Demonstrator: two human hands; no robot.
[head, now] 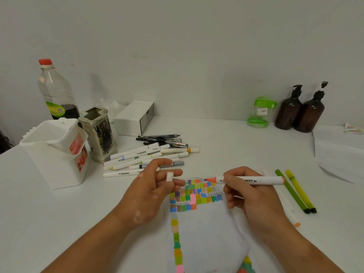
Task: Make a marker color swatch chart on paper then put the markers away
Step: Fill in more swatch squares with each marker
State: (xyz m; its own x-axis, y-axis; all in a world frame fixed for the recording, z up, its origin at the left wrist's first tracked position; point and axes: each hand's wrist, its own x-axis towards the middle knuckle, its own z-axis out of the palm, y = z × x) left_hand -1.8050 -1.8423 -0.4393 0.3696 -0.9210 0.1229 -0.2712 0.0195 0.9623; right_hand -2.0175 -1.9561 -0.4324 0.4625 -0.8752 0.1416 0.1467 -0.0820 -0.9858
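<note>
One marker spans the grip of the right hand, tip leftward.

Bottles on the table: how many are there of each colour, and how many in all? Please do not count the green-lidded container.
Brown pump bottles: 2
Clear bottle with a red cap: 1
Total: 3
</note>
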